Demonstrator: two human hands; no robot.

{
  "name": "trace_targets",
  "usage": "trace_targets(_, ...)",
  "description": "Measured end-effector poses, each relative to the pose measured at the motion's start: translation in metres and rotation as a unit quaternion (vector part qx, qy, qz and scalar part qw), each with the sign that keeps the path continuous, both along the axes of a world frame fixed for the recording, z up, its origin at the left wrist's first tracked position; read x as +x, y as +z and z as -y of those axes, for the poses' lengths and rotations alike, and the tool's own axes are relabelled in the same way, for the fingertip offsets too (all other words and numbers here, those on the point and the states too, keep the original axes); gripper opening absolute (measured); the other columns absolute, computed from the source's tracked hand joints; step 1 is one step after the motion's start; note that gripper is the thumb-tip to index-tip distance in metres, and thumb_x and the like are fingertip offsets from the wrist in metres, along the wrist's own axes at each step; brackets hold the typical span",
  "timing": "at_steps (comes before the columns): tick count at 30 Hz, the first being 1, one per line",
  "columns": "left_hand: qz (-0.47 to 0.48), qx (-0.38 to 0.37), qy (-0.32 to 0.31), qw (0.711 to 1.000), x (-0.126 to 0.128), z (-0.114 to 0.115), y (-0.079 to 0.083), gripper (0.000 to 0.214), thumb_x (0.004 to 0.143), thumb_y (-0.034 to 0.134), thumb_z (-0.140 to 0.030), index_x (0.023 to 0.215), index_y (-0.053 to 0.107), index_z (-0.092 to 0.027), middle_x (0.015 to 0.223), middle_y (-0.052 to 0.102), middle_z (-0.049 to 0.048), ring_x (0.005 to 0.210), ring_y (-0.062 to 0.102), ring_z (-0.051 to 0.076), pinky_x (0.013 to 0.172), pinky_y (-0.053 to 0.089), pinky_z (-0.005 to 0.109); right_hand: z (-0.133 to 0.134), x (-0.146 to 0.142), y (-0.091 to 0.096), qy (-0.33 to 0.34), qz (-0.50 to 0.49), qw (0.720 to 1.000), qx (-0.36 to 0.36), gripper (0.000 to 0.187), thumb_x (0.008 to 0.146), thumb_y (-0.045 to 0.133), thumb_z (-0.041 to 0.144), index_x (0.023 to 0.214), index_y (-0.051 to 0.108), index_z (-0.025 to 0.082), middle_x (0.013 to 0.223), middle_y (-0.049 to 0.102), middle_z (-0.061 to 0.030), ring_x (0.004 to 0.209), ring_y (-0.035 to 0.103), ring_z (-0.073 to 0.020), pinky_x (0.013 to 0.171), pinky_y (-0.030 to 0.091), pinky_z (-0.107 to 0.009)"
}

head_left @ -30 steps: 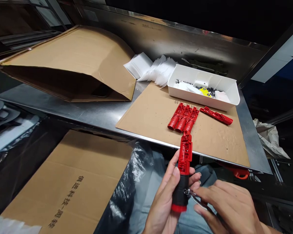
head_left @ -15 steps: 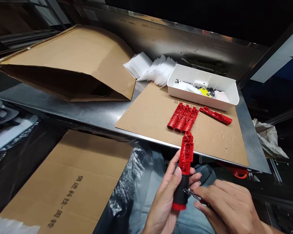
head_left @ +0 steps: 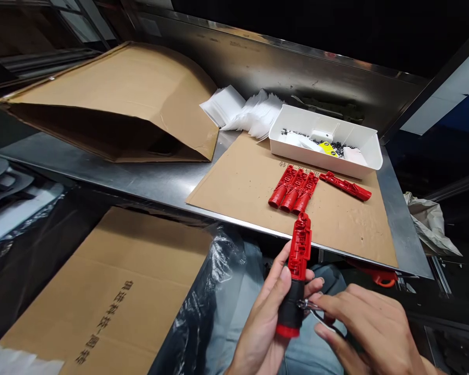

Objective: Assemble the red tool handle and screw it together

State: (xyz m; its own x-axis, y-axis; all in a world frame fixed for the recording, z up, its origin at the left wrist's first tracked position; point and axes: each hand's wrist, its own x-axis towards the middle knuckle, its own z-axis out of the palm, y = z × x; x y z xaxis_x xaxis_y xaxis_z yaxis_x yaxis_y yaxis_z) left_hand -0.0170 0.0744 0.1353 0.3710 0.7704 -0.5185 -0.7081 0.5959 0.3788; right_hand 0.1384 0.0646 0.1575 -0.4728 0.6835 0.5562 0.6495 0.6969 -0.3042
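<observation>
Over the head feed, I have the housing [head_left: 298, 260] in my left hand [head_left: 262, 323], thumb and fingers wrapped round its black section [head_left: 288, 314]. My right hand [head_left: 375, 323] pinches a slim metal tool [head_left: 305, 304], its tip at the right side of that black section. The housing is above the lap [head_left: 308, 357], just off the near edge of the surface [head_left: 160, 190].

I judge this piece partway: the black section is on, the tool is at it, and I can't tell how much remains there. On the cardboard [head_left: 234, 179], three red parts [head_left: 295, 190] lie side by side and a fourth [head_left: 346, 186] lies apart at an angle; none shows a black section, so those look less far along.

The housing's long axis runs away from me, leaning slightly right; its narrow red end points toward the three parts, its red rim [head_left: 287, 331] toward the lap.
</observation>
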Motion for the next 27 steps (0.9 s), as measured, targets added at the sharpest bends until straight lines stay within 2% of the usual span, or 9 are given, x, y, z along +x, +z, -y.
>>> trace_targets(7, -0.049, 0.023, -0.007, 0.999, 0.0, 0.002, 0.001, 0.061, 0.095, 0.055, -0.036, 0.148, 0.03, -0.022, 0.101, 0.07, 0.009, 0.097, 0.067, 0.019, 0.089, 0.049, 0.027, 0.0, -0.003, 0.004, 0.007, 0.023, 1.0, 0.014, 0.01, 0.094, 0.054, 0.02, 0.097, 0.059, 0.012, 0.068, 0.07, -0.0036, 0.048, 0.058, -0.0128, 0.042, 0.047, -0.025)
trace_targets(14, -0.064, 0.011, 0.008, 0.998, 0.003, 0.001, 0.002, 0.056, 0.093, 0.058, -0.035, 0.145, 0.037, -0.026, 0.1, 0.069, 0.007, 0.094, 0.067, 0.018, 0.088, 0.051, 0.03, -0.001, -0.008, -0.002, 0.001, 0.034, 0.999, 0.016, 0.009, 0.095, 0.053, 0.016, 0.094, 0.061, 0.012, 0.062, 0.067, -0.0015, 0.045, 0.056, -0.0109, 0.041, 0.045, -0.024)
trace_targets(17, -0.054, 0.005, 0.013, 0.998, 0.002, 0.0, -0.001, 0.056, 0.094, 0.058, -0.033, 0.145, 0.037, -0.024, 0.1, 0.07, 0.0081, 0.093, 0.068, 0.018, 0.086, 0.053, 0.029, 0.004, -0.003, 0.002, -0.008, 0.025, 1.0, 0.01, 0.012, 0.096, 0.053, 0.02, 0.095, 0.063, 0.014, 0.064, 0.07, -0.0015, 0.045, 0.059, -0.0107, 0.042, 0.046, -0.023)
trace_targets(18, -0.047, -0.002, 0.016, 0.999, 0.002, -0.001, -0.001, 0.057, 0.094, 0.057, -0.032, 0.146, 0.036, -0.024, 0.101, 0.07, 0.0085, 0.093, 0.069, 0.018, 0.085, 0.053, 0.028, 0.008, 0.002, 0.005, -0.028, 0.007, 1.0, -0.004, 0.015, 0.097, 0.052, 0.024, 0.095, 0.064, 0.017, 0.066, 0.071, -0.0011, 0.047, 0.06, -0.011, 0.044, 0.047, -0.023)
trace_targets(20, -0.033, -0.016, 0.029, 0.999, 0.0, -0.003, 0.001, 0.056, 0.095, 0.056, -0.029, 0.146, 0.035, -0.023, 0.1, 0.071, 0.0092, 0.093, 0.069, 0.019, 0.084, 0.054, 0.029, 0.014, 0.018, 0.014, -0.121, -0.047, 0.991, -0.035, 0.019, 0.098, 0.05, 0.033, 0.096, 0.065, 0.023, 0.069, 0.072, 0.0005, 0.051, 0.064, -0.0118, 0.048, 0.049, -0.022)
trace_targets(23, -0.017, -0.025, 0.053, 0.998, -0.003, -0.006, 0.005, 0.05, 0.096, 0.053, -0.026, 0.144, 0.04, -0.022, 0.098, 0.071, 0.0089, 0.094, 0.07, 0.021, 0.088, 0.055, 0.034, 0.01, 0.048, 0.015, -0.263, -0.112, 0.956, -0.069, 0.021, 0.096, 0.051, 0.039, 0.101, 0.065, 0.024, 0.075, 0.072, 0.0005, 0.063, 0.068, -0.0144, 0.056, 0.052, -0.021)
trace_targets(25, -0.017, -0.023, 0.06, 0.998, -0.003, -0.009, 0.006, 0.048, 0.096, 0.053, -0.027, 0.142, 0.042, -0.021, 0.096, 0.072, 0.0088, 0.093, 0.071, 0.021, 0.086, 0.056, 0.034, -0.007, 0.064, -0.003, -0.291, -0.102, 0.948, -0.082, 0.024, 0.096, 0.05, 0.04, 0.103, 0.064, 0.022, 0.08, 0.071, -0.0017, 0.07, 0.068, -0.0171, 0.059, 0.053, -0.024)
trace_targets(27, -0.026, -0.026, 0.071, 0.997, -0.004, -0.011, 0.003, 0.045, 0.096, 0.053, -0.028, 0.138, 0.045, -0.016, 0.097, 0.074, 0.0101, 0.09, 0.071, 0.021, 0.08, 0.058, 0.031, -0.032, 0.073, -0.032, -0.287, -0.045, 0.954, -0.074, 0.027, 0.097, 0.046, 0.041, 0.102, 0.063, 0.021, 0.091, 0.069, -0.0059, 0.082, 0.065, -0.0212, 0.067, 0.054, -0.031)
